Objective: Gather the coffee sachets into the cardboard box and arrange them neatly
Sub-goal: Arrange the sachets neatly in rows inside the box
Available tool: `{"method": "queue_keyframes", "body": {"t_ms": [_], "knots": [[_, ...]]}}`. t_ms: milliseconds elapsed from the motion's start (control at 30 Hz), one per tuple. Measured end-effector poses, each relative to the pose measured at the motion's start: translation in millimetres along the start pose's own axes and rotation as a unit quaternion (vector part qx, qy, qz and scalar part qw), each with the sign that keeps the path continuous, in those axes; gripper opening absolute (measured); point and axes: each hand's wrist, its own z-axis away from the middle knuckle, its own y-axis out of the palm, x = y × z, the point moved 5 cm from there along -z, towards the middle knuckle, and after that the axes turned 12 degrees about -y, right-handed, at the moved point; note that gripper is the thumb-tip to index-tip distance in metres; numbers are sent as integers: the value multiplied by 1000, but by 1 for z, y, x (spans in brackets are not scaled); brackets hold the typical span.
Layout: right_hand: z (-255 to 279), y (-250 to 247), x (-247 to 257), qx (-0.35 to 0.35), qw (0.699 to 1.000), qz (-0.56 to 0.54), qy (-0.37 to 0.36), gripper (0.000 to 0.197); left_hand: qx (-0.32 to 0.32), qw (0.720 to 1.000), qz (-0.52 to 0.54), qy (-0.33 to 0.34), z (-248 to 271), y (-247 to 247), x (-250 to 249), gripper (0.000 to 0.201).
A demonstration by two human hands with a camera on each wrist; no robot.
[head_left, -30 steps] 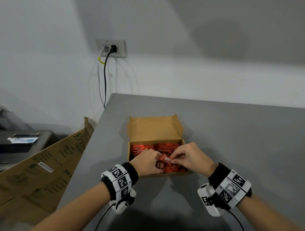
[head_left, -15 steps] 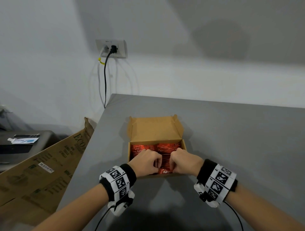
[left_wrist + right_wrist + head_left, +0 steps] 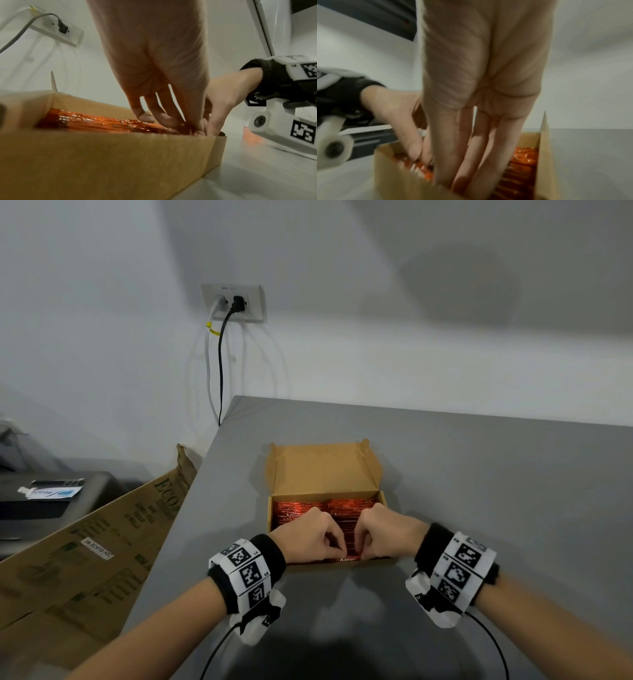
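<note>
An open cardboard box sits on the grey table, its lid folded back. Two rows of red coffee sachets fill it. Both hands hover over its near end, knuckles up. My left hand and right hand meet at the fingertips and pinch one red sachet standing against the near wall. In the left wrist view, my left hand points down onto the sachets. In the right wrist view, my right hand reaches down inside the box.
The table's left edge runs close to the box. Beyond it lean a large flattened carton and a black machine. A wall socket with two cables hangs behind the table's far corner.
A second ago both hands held the sachet tilted above the box. They have since dropped and drawn together, bringing it down to the near wall.
</note>
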Motion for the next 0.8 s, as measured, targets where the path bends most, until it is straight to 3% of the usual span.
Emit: {"method": "queue_keyframes", "body": {"t_ms": [500, 800], "knots": [[2, 6, -2, 15, 996, 82, 12, 15, 15, 984, -174, 30, -11, 12, -14, 11], [15, 0, -6, -9, 994, 108, 17, 10, -3, 994, -105, 38, -2, 8, 1, 7]]}}
